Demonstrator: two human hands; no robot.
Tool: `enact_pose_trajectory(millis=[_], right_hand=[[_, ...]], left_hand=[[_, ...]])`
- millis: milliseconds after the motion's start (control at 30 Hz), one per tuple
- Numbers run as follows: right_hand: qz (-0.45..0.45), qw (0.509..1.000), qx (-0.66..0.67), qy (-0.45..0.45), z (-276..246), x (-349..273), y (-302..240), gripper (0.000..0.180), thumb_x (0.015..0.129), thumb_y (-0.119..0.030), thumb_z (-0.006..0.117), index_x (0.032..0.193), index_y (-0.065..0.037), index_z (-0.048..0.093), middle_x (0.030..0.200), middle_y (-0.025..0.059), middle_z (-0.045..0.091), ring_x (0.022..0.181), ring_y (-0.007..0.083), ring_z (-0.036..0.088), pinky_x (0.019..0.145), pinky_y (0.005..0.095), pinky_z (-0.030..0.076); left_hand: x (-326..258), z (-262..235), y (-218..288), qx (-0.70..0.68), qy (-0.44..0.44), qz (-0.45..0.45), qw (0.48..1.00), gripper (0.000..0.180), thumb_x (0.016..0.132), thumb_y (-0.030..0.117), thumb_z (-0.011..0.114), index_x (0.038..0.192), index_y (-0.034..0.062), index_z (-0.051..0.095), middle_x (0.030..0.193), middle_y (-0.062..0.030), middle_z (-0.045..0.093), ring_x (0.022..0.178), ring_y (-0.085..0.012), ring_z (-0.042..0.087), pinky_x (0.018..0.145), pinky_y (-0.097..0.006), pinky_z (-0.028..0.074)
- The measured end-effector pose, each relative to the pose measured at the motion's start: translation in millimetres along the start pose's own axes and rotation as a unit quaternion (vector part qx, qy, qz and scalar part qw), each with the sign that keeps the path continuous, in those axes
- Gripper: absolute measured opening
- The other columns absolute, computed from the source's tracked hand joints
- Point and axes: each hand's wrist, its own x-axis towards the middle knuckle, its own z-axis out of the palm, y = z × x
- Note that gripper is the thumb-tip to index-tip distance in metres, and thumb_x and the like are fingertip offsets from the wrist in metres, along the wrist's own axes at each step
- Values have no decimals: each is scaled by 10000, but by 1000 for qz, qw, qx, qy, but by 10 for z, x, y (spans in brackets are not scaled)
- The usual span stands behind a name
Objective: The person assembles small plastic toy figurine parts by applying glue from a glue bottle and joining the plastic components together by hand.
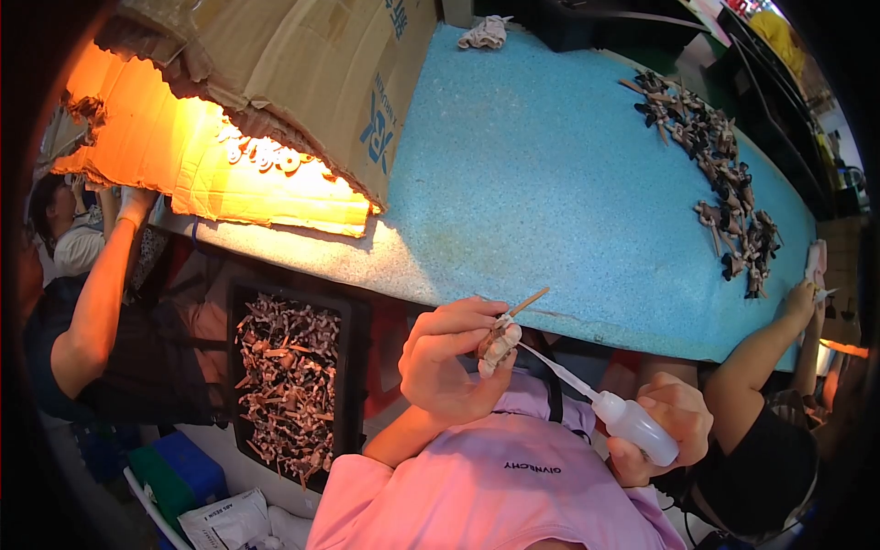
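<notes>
My left hand (pixel 449 362) pinches a small figure on a wooden stick (pixel 502 337), fingers closed round it and raised just off the near edge of the blue table (pixel 550 165), stick end pointing up and right, likely so the piece stays steady; my right hand (pixel 669 426) is wrapped round a white squeeze bottle (pixel 637 426), its long thin nozzle (pixel 559 367) angled up-left to touch the figure; I judge the tilt lets the tip reach a fine spot; near left, a black tray (pixel 353 367) heaped with similar stick pieces; far right, a row of finished figures (pixel 724 183) spread apart on the table; a cardboard hood (pixel 302 82) shades a glowing lamp at far left.
</notes>
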Motion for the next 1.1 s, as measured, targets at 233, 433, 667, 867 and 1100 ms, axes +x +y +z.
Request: enact_pose_trajectory(millis=[233, 433, 667, 867, 1100], right_hand=[[-3, 1000, 4, 1, 3, 0, 1, 444, 586, -224, 810, 768, 62, 522, 515, 111, 471, 338, 177, 413, 295, 258, 306], [-13, 1000, 8, 2, 3, 0, 16, 443, 589, -220, 806, 759, 68, 515, 508, 110, 469, 329, 172, 407, 287, 259, 303], [-10, 999, 22, 27, 6, -33, 20, 456, 604, -247, 797, 763, 72, 513, 516, 108, 473, 326, 166, 405, 282, 256, 312], [-10, 998, 52, -46, 5, -29, 10, 459, 610, -239, 802, 783, 71, 511, 543, 92, 496, 332, 158, 405, 280, 256, 302], [-17, 999, 50, -14, 72, -7, -5, 441, 596, -231, 811, 773, 53, 523, 549, 91, 496, 338, 151, 410, 282, 244, 299]], left_hand=[[-18, -5, -14, -9, -1, 1, 1000, 389, 616, -107, 681, 940, -25, 482, 908, -173, 566, 825, -292, 631, 626, -328, 536], [-16, -18, -7, -8, -7, -6, 1000, 388, 610, -111, 675, 937, -30, 483, 911, -177, 568, 831, -286, 630, 620, -318, 533], [-15, 0, 16, -16, 1, -21, 1000, 384, 614, -124, 668, 939, -30, 486, 923, -192, 572, 786, -236, 623, 611, -285, 518], [-36, 11, 24, -32, -2, -32, 999, 375, 623, -121, 673, 936, -29, 488, 936, -201, 573, 783, -218, 620, 612, -272, 515], [-54, 8, 10, -24, 1, -25, 999, 359, 633, -109, 673, 930, -26, 490, 935, -200, 577, 796, -219, 623, 626, -282, 518]])
